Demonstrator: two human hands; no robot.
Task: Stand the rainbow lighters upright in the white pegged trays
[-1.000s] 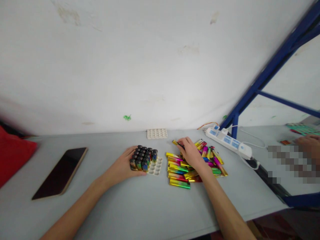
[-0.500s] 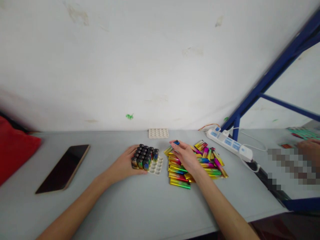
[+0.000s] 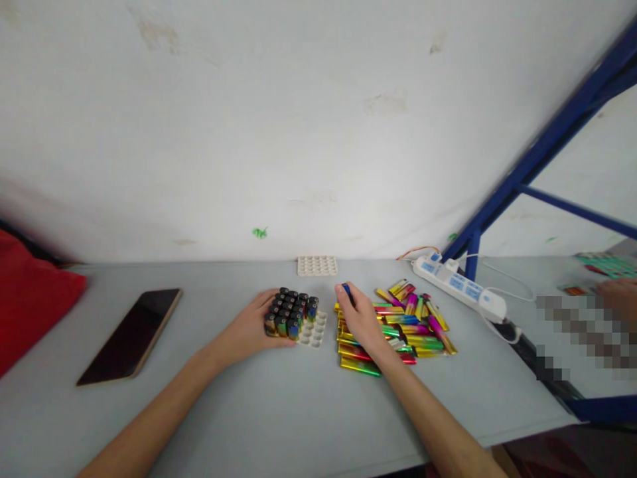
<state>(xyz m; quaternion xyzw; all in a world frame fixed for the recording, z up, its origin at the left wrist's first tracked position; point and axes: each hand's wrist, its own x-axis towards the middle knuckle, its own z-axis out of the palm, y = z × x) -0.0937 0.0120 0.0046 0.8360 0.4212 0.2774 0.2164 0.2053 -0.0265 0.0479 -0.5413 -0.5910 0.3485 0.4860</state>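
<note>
My left hand [image 3: 251, 326] curls round the left side of a block of lighters [image 3: 288, 310]. They stand upright with black ends up, in close rows in a white tray [image 3: 312, 335]. Bare round holes show on the tray's right side. My right hand [image 3: 361, 318] is closed round one lighter [image 3: 349, 294], whose dark blue end pokes out above the fingers; the rest of it is hidden. Beneath and around that hand lies a pile of shiny lighters [image 3: 361, 366] in gold, green, red, blue and magenta.
A second white holed tray [image 3: 317, 266] lies by the wall. At the left are a phone [image 3: 130, 337] and a red cloth-like item [image 3: 34, 299]. A white power strip [image 3: 460, 287] with cables and a blue metal frame [image 3: 470, 245] stand right. Another person's hand [image 3: 617, 295] shows far right.
My right hand has turned and closed more around its lighter, which now points upward, nearly upright. My left hand stays at the tray. The whole view has shifted slightly.
</note>
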